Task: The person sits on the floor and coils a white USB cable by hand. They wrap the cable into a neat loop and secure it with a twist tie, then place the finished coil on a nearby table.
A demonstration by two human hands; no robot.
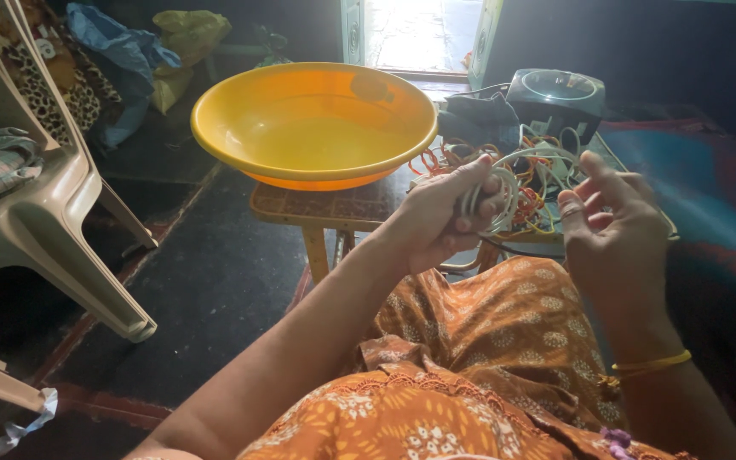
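Wooden stool [300, 207], yellow basin [313, 123], dark floor [215, 281], plastic chair [40, 221]

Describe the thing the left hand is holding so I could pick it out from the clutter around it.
Start at the big round yellow plastic basin on the small woven stool. Just right of it, the left hand grips a bunch of thin white plastic rings. Unlike the loose orange and yellow rings heaped behind, these are pale and held together in the fingers.
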